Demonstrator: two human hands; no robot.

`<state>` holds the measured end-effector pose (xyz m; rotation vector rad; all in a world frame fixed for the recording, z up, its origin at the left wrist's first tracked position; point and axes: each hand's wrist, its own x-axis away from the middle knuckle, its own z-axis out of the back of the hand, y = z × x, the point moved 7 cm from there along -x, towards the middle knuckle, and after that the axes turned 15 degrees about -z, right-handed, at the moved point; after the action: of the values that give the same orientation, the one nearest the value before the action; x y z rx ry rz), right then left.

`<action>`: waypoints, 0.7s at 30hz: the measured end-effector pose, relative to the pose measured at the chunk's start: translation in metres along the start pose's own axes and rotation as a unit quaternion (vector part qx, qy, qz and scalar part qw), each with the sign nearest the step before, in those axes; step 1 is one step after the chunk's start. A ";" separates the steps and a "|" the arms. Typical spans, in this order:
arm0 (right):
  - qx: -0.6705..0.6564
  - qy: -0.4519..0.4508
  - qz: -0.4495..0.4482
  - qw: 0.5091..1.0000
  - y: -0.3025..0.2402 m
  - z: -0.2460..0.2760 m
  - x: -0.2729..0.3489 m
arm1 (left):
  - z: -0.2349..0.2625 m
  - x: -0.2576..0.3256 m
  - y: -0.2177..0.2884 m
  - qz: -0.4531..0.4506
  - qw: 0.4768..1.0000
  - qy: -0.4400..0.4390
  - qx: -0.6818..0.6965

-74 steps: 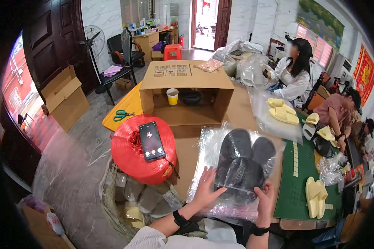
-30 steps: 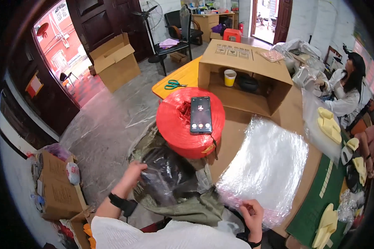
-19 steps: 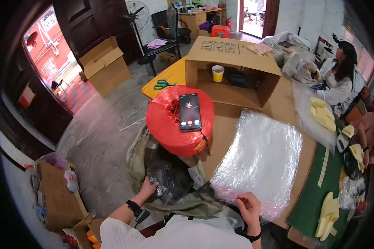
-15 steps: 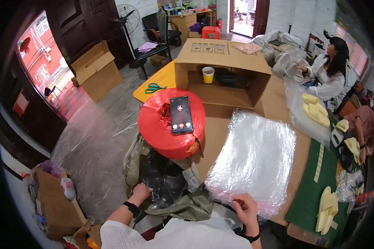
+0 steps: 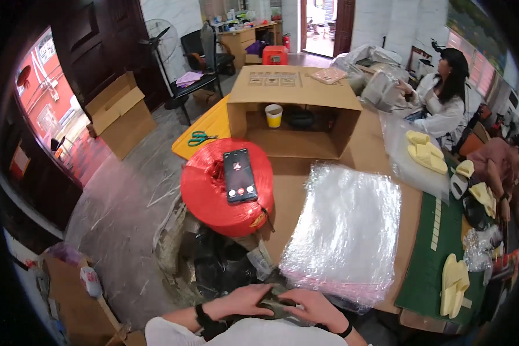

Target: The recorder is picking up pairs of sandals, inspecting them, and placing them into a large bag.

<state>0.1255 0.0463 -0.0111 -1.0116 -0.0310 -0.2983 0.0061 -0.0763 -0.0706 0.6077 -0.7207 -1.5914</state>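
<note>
At the table's near edge my left hand (image 5: 243, 301) and my right hand (image 5: 312, 305) have come close together, fingers bent round an olive-green cloth (image 5: 274, 307) that shows between them. Part of the cloth is hidden by the hands. Just ahead and to the right lies a stack of clear plastic bags (image 5: 346, 225) with pinkish near edges. To the left, a black plastic bag (image 5: 222, 268) sits inside a crumpled sack (image 5: 166, 233). Behind it stands a big red roll of plastic twine (image 5: 202, 202), with a phone (image 5: 240, 175) lying on top.
An open cardboard box (image 5: 259, 83) at the table's back holds a yellow-white cup (image 5: 274, 118). Green-handled scissors (image 5: 198, 138) lie at left. Yellow slippers (image 5: 425, 153) and a green mat (image 5: 424, 259) are at right. Another person (image 5: 444, 98) handles plastic at the far right.
My left hand has left the black plastic bag and moved right. My right hand has let go of the clear bags' near edge and come left, meeting it at the olive-green cloth.
</note>
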 end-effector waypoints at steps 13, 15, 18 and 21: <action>-0.239 0.216 -0.133 0.937 0.053 0.069 0.081 | 0.059 0.038 -0.009 0.136 0.944 -0.007 0.300; -0.190 0.268 -0.077 0.941 0.038 0.092 0.082 | 0.061 0.048 0.003 0.178 0.959 -0.081 0.205; -0.184 0.319 -0.114 0.922 0.053 0.120 0.101 | 0.088 -0.006 0.087 0.114 0.979 -0.154 0.070; -0.044 0.476 -0.145 0.866 0.076 0.157 0.144 | 0.095 -0.029 0.105 -0.017 0.987 -0.157 -0.027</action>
<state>0.3009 0.1823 0.0332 -0.8563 0.7417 -1.0617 0.0102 -0.0455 0.0705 0.3315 -0.8996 -1.7538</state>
